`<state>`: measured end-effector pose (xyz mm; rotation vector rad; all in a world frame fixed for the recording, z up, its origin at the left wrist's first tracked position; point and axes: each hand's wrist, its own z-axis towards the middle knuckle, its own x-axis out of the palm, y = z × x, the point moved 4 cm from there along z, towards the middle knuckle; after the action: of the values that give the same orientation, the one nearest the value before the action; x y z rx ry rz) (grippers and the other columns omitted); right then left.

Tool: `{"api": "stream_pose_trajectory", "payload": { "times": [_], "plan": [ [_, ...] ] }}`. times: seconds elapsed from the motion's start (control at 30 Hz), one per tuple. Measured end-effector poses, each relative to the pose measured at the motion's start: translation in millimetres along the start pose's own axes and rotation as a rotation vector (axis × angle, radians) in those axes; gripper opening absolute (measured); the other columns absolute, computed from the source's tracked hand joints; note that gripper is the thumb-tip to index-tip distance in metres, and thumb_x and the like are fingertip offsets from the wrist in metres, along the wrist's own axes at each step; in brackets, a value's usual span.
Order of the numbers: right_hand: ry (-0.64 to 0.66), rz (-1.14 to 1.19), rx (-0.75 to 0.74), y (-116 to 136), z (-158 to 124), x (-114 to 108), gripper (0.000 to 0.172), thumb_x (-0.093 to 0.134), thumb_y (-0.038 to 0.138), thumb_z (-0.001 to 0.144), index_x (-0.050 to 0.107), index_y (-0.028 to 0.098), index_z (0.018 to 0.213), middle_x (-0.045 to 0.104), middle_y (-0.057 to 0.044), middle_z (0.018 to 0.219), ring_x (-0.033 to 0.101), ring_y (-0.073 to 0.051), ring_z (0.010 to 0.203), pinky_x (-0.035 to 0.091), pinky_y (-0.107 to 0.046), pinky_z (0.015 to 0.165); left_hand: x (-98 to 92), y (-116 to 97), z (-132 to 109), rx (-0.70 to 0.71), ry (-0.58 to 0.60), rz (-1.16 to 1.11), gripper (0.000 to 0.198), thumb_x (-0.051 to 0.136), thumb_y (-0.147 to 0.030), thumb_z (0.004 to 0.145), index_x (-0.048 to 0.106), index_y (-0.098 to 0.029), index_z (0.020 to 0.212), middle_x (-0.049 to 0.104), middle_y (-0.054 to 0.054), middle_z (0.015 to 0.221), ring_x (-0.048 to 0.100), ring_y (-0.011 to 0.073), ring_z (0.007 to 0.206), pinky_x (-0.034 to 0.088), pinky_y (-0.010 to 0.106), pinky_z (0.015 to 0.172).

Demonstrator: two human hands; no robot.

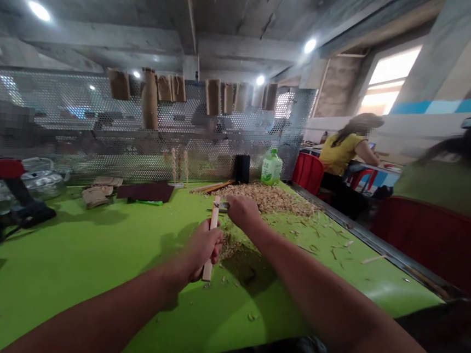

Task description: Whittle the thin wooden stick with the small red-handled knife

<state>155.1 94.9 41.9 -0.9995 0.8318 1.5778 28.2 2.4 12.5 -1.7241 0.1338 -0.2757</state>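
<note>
My left hand [202, 249] grips a thin pale wooden stick [213, 235] upright, its lower end sticking out below my fist. My right hand [244, 211] is closed around the handle of a small carving knife, whose metal blade [221, 206] reaches left to the stick's upper part. Most of the handle is hidden in my fingers. A heap of wood shavings [264, 196] lies just beyond my right hand on the bright green table [62, 276]. Smaller chips are scattered under and around both hands.
A perforated metal screen [141, 124] runs along the table's far side, with several brown paper-wrapped items hanging above it. A green-capped bottle [271, 167], black cup [241, 169], dark sheet [145, 191] and red-and-black power tool [12, 179] stand nearby. A person in yellow [340, 154] sits beyond the metal right edge [370, 238].
</note>
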Motion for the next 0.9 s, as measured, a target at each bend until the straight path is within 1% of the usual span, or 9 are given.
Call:
{"api": "stream_pose_trajectory", "payload": {
  "times": [0.07, 0.13, 0.2, 0.27, 0.3, 0.37, 0.5, 0.67, 0.9],
  "plan": [
    [0.018, 0.003, 0.06, -14, 4, 0, 0.032, 0.041, 0.026, 0.094, 0.071, 0.018, 0.103, 0.073, -0.013, 0.099, 0.067, -0.023, 0.095, 0.046, -0.028, 0.077, 7.3, 4, -10, -0.022, 0.003, 0.045, 0.019, 0.051, -0.023, 0.086, 0.048, -0.021, 0.105, 0.044, -0.007, 0.056, 0.033, 0.0059, 0.037, 0.027, 0.018, 0.035],
    [0.069, -0.007, 0.225, -41, 6, -2, 0.034, 0.041, 0.023, 0.093, 0.072, 0.016, 0.106, 0.072, -0.016, 0.103, 0.068, -0.024, 0.097, 0.046, -0.028, 0.077, 19.0, 11, -21, -0.04, 0.063, 0.135, 0.027, 0.055, -0.026, 0.085, 0.049, -0.021, 0.111, 0.047, -0.007, 0.056, 0.034, 0.0061, 0.035, 0.026, 0.018, 0.032],
    [0.104, -0.008, 0.43, -72, 5, -4, 0.035, 0.043, 0.024, 0.091, 0.072, 0.014, 0.108, 0.072, -0.018, 0.105, 0.068, -0.026, 0.097, 0.047, -0.029, 0.075, 31.0, 17, -27, -0.04, 0.235, 0.172, 0.035, 0.059, -0.028, 0.083, 0.049, -0.021, 0.115, 0.047, -0.008, 0.055, 0.036, 0.006, 0.033, 0.025, 0.018, 0.031],
    [0.053, 0.004, 0.489, -90, 5, -8, 0.036, 0.043, 0.025, 0.091, 0.071, 0.014, 0.11, 0.072, -0.018, 0.105, 0.068, -0.026, 0.096, 0.047, -0.029, 0.075, 27.9, 17, -22, -0.012, 0.24, 0.087, 0.04, 0.058, -0.033, 0.085, 0.046, -0.021, 0.121, 0.05, -0.007, 0.06, 0.037, 0.0056, 0.035, 0.028, 0.017, 0.032],
    [0.025, 0.011, 0.489, -92, 5, -10, 0.036, 0.043, 0.025, 0.091, 0.071, 0.015, 0.112, 0.072, -0.018, 0.105, 0.068, -0.025, 0.096, 0.046, -0.028, 0.075, 21.5, 16, -17, 0.015, 0.198, 0.046, 0.041, 0.057, -0.033, 0.086, 0.044, -0.02, 0.123, 0.052, -0.006, 0.062, 0.038, 0.0055, 0.037, 0.03, 0.017, 0.033],
    [-0.001, 0.025, 0.45, -83, 5, -10, 0.036, 0.043, 0.025, 0.091, 0.071, 0.018, 0.114, 0.072, -0.015, 0.104, 0.068, -0.024, 0.094, 0.045, -0.027, 0.073, 6.9, 12, -3, 0.023, 0.138, -0.001, 0.037, 0.055, -0.029, 0.086, 0.044, -0.019, 0.12, 0.046, -0.008, 0.058, 0.035, 0.005, 0.037, 0.029, 0.016, 0.034],
    [0.021, 0.052, 0.258, -35, 3, -5, 0.036, 0.042, 0.022, 0.089, 0.072, 0.025, 0.109, 0.074, -0.009, 0.099, 0.068, -0.021, 0.091, 0.043, -0.025, 0.07, -11.3, 6, 16, 0.032, 0.06, -0.037, 0.033, 0.053, -0.022, 0.083, 0.044, -0.019, 0.115, 0.043, -0.01, 0.055, 0.034, 0.005, 0.037, 0.028, 0.016, 0.035],
    [0.092, 0.042, 0.056, 8, -13, -1, 0.032, 0.042, 0.024, 0.088, 0.072, 0.025, 0.101, 0.074, -0.008, 0.096, 0.067, -0.02, 0.088, 0.042, -0.025, 0.069, -12.6, 3, 20, 0.063, -0.012, -0.009, 0.027, 0.049, -0.021, 0.084, 0.043, -0.02, 0.111, 0.043, -0.009, 0.055, 0.036, 0.0065, 0.039, 0.031, 0.017, 0.037],
    [0.099, -0.02, -0.043, 30, -23, -2, 0.036, 0.036, 0.028, 0.093, 0.071, 0.023, 0.101, 0.074, -0.011, 0.089, 0.068, -0.021, 0.08, 0.042, -0.027, 0.067, -13.6, 2, 19, 0.094, -0.115, 0.04, 0.023, 0.046, -0.018, 0.084, 0.042, -0.023, 0.106, 0.04, -0.01, 0.055, 0.036, 0.0075, 0.039, 0.03, 0.018, 0.036]
  ]
}}
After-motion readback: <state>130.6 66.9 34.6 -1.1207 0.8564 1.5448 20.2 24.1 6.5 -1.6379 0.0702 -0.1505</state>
